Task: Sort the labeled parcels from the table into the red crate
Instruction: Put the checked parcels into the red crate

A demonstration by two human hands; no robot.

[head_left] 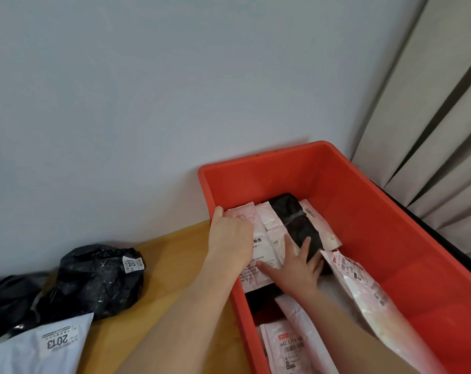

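A pale grey wall (pixel 148 90) rises behind, with beige pleated curtains (pixel 431 117) hanging at the right.

The white label on the grey mailer (pixel 37 346) reads "2013", upside down, well left of the left hand's fingers (pixel 221 211). The black bag's (pixel 99 282) small tag seems to read "2123". A pink parcel (pixel 291 349) in the red crate (pixel 391 211), nearer than the right hand's fingers (pixel 304 249), shows "642 L714"; other print is illegible.
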